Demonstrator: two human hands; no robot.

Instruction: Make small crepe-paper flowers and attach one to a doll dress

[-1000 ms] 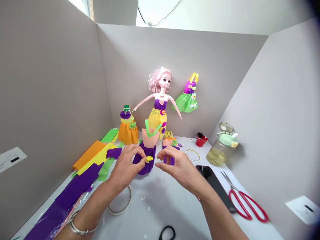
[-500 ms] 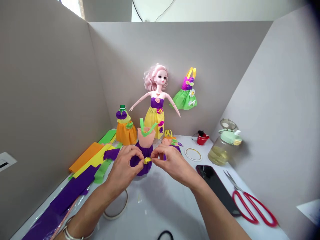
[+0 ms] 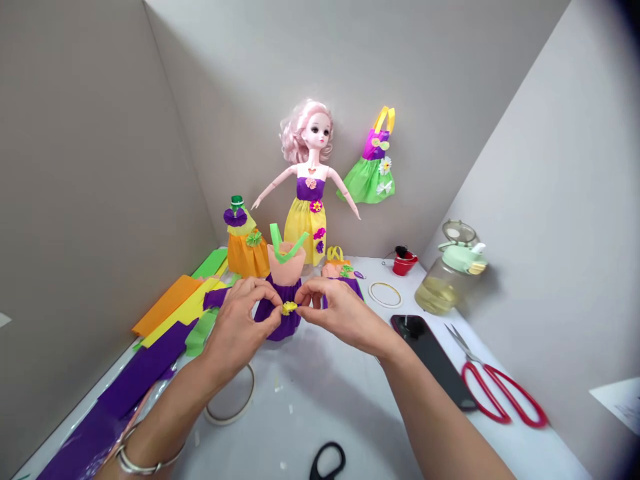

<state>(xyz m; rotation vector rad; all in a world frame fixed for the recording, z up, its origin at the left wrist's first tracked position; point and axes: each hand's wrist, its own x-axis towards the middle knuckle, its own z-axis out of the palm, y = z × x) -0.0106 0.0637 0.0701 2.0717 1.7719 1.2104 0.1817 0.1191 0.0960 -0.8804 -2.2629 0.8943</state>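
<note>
Both my hands pinch a tiny yellow paper flower [image 3: 289,308] held above the white table. My left hand [image 3: 239,330] grips it from the left with thumb and fingers closed. My right hand [image 3: 336,312] pinches it from the right. Just behind the flower stands a small paper dress [image 3: 283,287] with a peach top, green straps and purple skirt. A second small peach and purple dress [image 3: 342,275] sits behind my right hand.
A pink-haired doll [image 3: 306,187] in a yellow dress leans on the back wall beside a hung green dress [image 3: 373,175]. An orange dress [image 3: 246,248], coloured crepe sheets [image 3: 165,327], tape rolls [image 3: 231,400], phone [image 3: 431,359], red scissors [image 3: 500,393], black scissors [image 3: 327,461], a jar [image 3: 447,280] and red cup [image 3: 403,263] surround the work area.
My right hand has come in to meet my left and now pinches the yellow flower with it. The view has tilted down slightly.
</note>
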